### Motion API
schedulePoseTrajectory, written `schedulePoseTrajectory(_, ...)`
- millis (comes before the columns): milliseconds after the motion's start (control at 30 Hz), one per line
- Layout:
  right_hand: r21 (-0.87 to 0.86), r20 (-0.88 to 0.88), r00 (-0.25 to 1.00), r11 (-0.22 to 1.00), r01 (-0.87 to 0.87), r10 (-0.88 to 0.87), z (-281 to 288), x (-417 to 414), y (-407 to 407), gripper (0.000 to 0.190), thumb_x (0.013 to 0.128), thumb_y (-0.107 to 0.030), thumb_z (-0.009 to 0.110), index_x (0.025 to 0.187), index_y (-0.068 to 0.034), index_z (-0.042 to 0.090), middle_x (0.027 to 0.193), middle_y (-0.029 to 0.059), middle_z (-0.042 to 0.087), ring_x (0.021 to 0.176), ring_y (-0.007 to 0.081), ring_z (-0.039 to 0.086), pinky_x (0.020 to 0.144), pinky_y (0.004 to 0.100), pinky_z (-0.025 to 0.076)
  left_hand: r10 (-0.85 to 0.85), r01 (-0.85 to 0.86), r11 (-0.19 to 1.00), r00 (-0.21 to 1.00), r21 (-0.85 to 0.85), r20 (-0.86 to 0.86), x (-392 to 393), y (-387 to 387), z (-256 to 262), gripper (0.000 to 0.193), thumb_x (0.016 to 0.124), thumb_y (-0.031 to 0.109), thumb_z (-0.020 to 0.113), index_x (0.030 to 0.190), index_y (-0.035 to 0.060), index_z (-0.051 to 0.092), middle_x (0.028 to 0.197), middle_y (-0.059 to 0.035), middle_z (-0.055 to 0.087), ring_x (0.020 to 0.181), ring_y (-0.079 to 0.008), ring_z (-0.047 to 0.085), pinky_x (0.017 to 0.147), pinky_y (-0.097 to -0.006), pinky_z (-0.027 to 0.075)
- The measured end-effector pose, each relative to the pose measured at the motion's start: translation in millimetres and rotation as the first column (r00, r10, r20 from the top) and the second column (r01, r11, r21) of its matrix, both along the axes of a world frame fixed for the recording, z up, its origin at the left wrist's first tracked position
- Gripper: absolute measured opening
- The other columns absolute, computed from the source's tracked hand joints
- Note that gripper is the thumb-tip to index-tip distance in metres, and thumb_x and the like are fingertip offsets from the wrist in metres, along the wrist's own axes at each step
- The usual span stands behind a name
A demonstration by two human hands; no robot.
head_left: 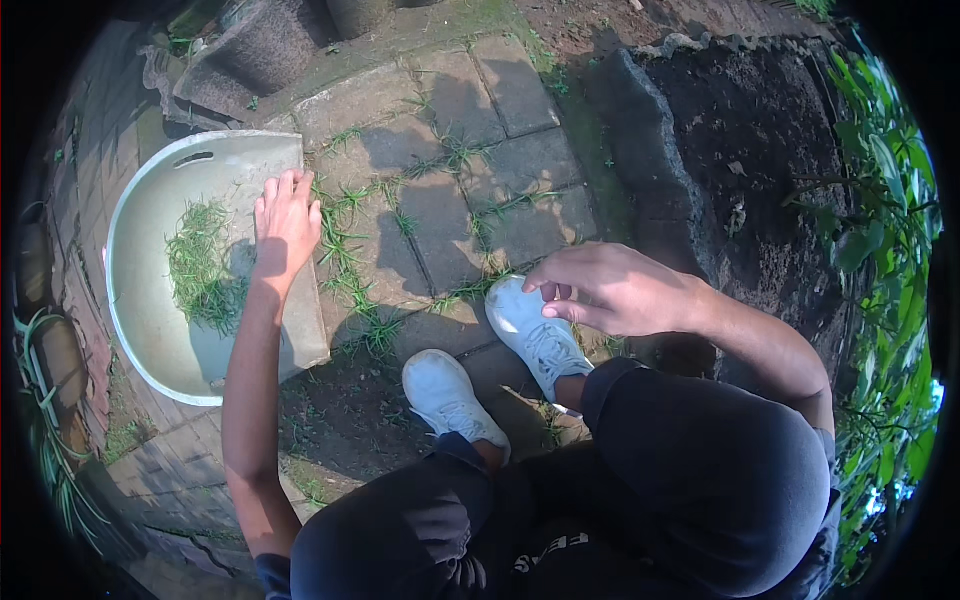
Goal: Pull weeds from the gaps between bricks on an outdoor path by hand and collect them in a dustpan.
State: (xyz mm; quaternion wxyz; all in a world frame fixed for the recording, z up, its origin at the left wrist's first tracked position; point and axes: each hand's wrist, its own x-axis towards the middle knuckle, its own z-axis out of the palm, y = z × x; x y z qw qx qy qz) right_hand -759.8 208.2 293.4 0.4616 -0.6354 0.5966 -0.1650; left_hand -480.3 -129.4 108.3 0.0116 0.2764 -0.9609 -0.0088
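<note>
My left hand (287, 223) is over the straight edge of a pale dustpan-like scoop (150, 315), its fingers slightly apart and pointing away from me. Whether anything is between them cannot be told. A heap of pulled grass (201, 270) lies inside the scoop, left of that hand. Green grass tufts (341, 247) grow in the joints of the paving slabs (431, 225), just right of the scoop. My right hand (589, 289) hovers near my white shoe (534, 330), fingers curled loosely towards the thumb; no held thing shows.
A rough concrete-edged bed of dark soil (757, 172) runs along the right, with leafy plants (885, 225) beyond. Weathered planters (255, 60) stand at the upper left. My other white shoe (450, 394) rests on the ground between the scoop and the bed.
</note>
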Motion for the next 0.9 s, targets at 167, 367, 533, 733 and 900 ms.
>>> schedulePoseTrajectory(167, -0.043, -0.037, 0.995, 0.995, -0.093, 0.092, -11.0, 25.7, 44.2, 0.028, 0.104, -0.023, 0.073, 0.126, -0.005, 0.068, 0.113, 0.0143, 0.077, 0.112, 0.0359, 0.075, 0.101, 0.0491, 0.061, 0.079, -0.079, 0.997, 0.997, 0.000, 0.001, -2.2, -2.6, -13.4, 0.040, 0.096, 0.022, 0.079, 0.134, 0.0113, 0.074, 0.128, -0.0080, 0.060, 0.122, -0.0307, 0.056, 0.098, -0.0487, 0.045)
schedulePoseTrajectory(367, -0.078, 0.077, 0.997, 0.997, 0.003, 0.003, -16.5, 35.7, 34.7, 0.021, 0.103, -0.020, 0.074, 0.116, -0.004, 0.072, 0.107, 0.0135, 0.078, 0.104, 0.0358, 0.076, 0.093, 0.0491, 0.063, -0.003, 0.004, 1.000, 1.000, -0.013, 0.019, -5.7, -13.1, -21.2, 0.029, 0.091, 0.020, 0.083, 0.119, 0.0114, 0.079, 0.121, -0.0061, 0.062, 0.119, -0.0289, 0.056, 0.095, -0.0478, 0.044)
schedulePoseTrajectory(533, -0.123, 0.082, 0.997, 0.992, 0.012, -0.002, -21.3, 36.9, 32.3, 0.020, 0.102, -0.019, 0.075, 0.114, -0.003, 0.072, 0.104, 0.0126, 0.079, 0.100, 0.0345, 0.078, 0.088, 0.0486, 0.063, -0.004, 0.004, 0.999, 1.000, -0.045, 0.010, -6.7, -16.6, -28.2, 0.024, 0.093, 0.024, 0.081, 0.113, 0.0130, 0.078, 0.119, -0.0042, 0.062, 0.120, -0.0281, 0.055, 0.096, -0.0460, 0.043)
schedulePoseTrajectory(733, -0.111, 0.078, 0.997, 0.994, -0.016, 0.025, -28.6, 30.3, 31.0, 0.020, 0.103, -0.019, 0.074, 0.116, -0.004, 0.072, 0.103, 0.0123, 0.078, 0.099, 0.0340, 0.077, 0.087, 0.0481, 0.064, 0.003, -0.005, 0.999, 1.000, -0.044, -0.028, -7.5, -22.3, -25.5, 0.025, 0.093, 0.023, 0.081, 0.116, 0.0128, 0.080, 0.119, -0.0051, 0.063, 0.118, -0.0284, 0.056, 0.094, -0.0463, 0.043)
schedulePoseTrajectory(900, -0.160, 0.119, 0.992, 0.987, -0.022, 0.041, -24.6, 24.0, 19.5, 0.021, 0.106, -0.019, 0.070, 0.118, -0.002, 0.069, 0.110, 0.0142, 0.076, 0.107, 0.0351, 0.075, 0.093, 0.0485, 0.061, -0.020, 0.020, 1.000, 1.000, 0.005, -0.023, -16.8, -16.3, -13.3, 0.026, 0.092, 0.024, 0.081, 0.115, 0.0100, 0.080, 0.118, -0.0075, 0.062, 0.119, -0.0296, 0.055, 0.097, -0.0472, 0.043)
